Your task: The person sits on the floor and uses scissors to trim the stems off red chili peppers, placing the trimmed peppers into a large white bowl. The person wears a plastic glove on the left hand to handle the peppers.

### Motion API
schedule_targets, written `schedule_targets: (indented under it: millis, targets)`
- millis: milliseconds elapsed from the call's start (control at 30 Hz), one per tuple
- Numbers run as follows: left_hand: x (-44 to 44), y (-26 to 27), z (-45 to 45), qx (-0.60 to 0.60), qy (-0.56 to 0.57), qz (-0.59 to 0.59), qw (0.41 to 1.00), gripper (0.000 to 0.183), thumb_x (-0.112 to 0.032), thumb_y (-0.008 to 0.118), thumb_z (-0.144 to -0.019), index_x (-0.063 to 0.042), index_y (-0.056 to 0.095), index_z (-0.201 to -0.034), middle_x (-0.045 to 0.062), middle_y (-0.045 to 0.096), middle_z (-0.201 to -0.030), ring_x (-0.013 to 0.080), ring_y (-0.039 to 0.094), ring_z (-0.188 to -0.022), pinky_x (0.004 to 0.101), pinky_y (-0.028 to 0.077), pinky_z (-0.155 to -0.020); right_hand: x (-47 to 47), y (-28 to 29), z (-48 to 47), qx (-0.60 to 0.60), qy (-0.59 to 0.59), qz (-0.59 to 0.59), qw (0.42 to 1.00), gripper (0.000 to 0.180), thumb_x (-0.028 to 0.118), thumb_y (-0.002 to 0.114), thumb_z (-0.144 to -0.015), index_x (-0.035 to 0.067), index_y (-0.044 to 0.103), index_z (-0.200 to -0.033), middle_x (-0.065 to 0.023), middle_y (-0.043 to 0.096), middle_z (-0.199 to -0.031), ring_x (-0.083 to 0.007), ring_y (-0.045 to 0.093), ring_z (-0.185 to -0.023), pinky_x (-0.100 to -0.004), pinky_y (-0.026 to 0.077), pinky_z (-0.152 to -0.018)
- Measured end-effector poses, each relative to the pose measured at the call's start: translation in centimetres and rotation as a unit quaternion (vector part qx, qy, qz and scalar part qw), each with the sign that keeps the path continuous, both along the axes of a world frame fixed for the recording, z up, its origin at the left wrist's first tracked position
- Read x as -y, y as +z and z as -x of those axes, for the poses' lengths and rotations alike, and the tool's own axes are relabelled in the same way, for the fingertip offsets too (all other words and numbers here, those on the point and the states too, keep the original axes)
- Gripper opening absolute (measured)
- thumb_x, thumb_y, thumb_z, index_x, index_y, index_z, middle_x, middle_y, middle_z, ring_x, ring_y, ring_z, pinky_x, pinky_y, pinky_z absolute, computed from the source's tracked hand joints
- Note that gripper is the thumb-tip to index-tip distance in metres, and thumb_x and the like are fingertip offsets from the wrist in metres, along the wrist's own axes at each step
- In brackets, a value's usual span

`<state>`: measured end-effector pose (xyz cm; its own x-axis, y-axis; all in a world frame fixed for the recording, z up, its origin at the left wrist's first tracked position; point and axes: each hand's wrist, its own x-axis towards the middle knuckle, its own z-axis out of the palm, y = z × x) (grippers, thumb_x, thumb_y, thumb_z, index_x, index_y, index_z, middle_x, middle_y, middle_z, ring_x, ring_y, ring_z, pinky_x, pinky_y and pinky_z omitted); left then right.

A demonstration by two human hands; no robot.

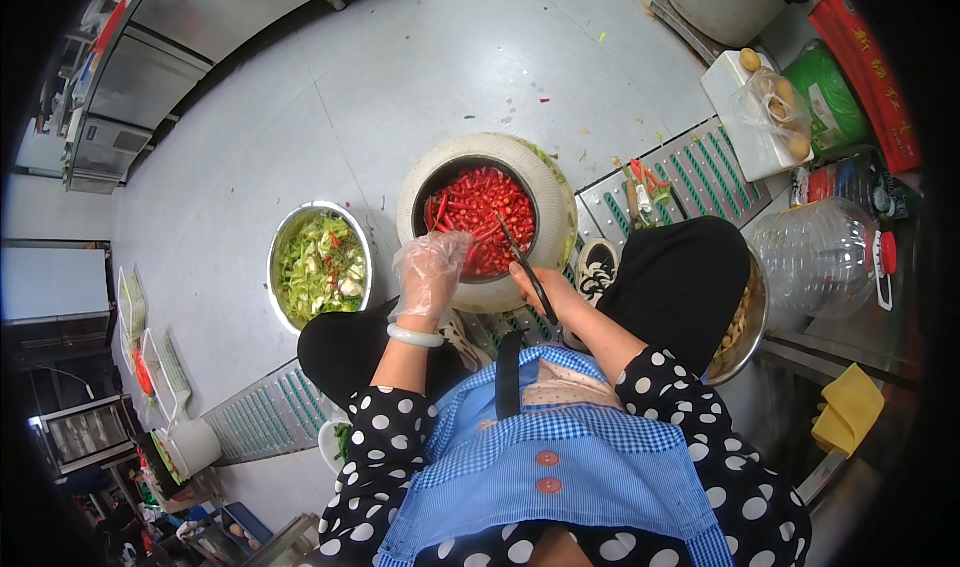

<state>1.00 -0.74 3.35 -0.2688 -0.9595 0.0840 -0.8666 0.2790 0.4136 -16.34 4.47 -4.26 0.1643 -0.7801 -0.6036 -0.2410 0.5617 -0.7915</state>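
In a clear plastic glove, my left hand [433, 263] is over the near left rim of a dark-rimmed round pot [417, 214]. Its fingers are pinched together, apparently on a red chili pepper [486, 234] that points toward the scissors; the glove partly hides the grip. My bare right hand [551, 289] grips black-handled scissors [525, 261] at the pot's near right side. Their blades reach over many cut red chilies [480, 192] in the pot. A white ribbed round container [480, 147] surrounds the pot.
A steel bowl [271, 274] of green vegetable scraps stands left. Drain grating [705, 169] crosses the floor, with chilies and scraps [645, 184] on it. At right are a white box [724, 87] bearing potatoes [780, 109], a plastic jug [814, 256] and another steel bowl [759, 327].
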Motion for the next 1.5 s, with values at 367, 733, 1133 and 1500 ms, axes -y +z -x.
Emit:
schedule_targets:
  millis: [367, 733, 1133, 1500]
  targets:
    - [-0.1, -0.2, 0.1, -0.073, 0.019, 0.016, 0.997, 0.012, -0.013, 0.059, -0.08, -0.008, 0.068, -0.086, 0.011, 0.065, -0.086, 0.0258, 0.062, -0.075, 0.0336, 0.049, -0.068, -0.1, -0.2, -0.1, 0.042, 0.03, -0.033, 0.998, 0.066, 0.068, 0.04, -0.079, 0.003, 0.052, -0.073, -0.0021, 0.045, -0.059, -0.012, 0.043, -0.046, -0.0244, 0.036, -0.042]
    - [0.0, -1.1, 0.2, -0.061, 0.032, 0.036, 0.997, 0.01, -0.014, 0.063, -0.078, -0.006, 0.067, -0.083, 0.012, 0.065, -0.082, 0.0259, 0.062, -0.072, 0.0331, 0.049, -0.064, -0.2, 0.7, 0.2, 0.071, 0.016, -0.067, 0.995, 0.064, 0.067, 0.043, -0.078, 0.004, 0.051, -0.069, -0.0007, 0.042, -0.055, -0.011, 0.041, -0.044, -0.0236, 0.035, -0.041]
    - [-0.1, -2.0, 1.0, -0.055, 0.014, 0.045, 0.997, 0.013, -0.017, 0.062, -0.08, -0.004, 0.067, -0.079, 0.013, 0.064, -0.077, 0.027, 0.062, -0.067, 0.0347, 0.049, -0.061, -0.4, 1.8, 0.1, 0.057, 0.02, -0.099, 0.993, 0.067, 0.069, 0.042, -0.077, 0.004, 0.048, -0.065, -0.0001, 0.04, -0.05, -0.011, 0.04, -0.041, -0.0239, 0.034, -0.04]
    - [-0.2, -2.4, 1.3, -0.076, 0.016, 0.045, 0.996, 0.01, -0.014, 0.063, -0.078, -0.005, 0.067, -0.08, 0.013, 0.065, -0.078, 0.0262, 0.062, -0.068, 0.0334, 0.05, -0.062, -0.5, 0.4, -0.7, 0.075, 0.062, -0.101, 0.99, 0.069, 0.071, 0.036, -0.079, 0.003, 0.048, -0.075, 0.0002, 0.04, -0.054, -0.0101, 0.04, -0.045, -0.0225, 0.034, -0.043]
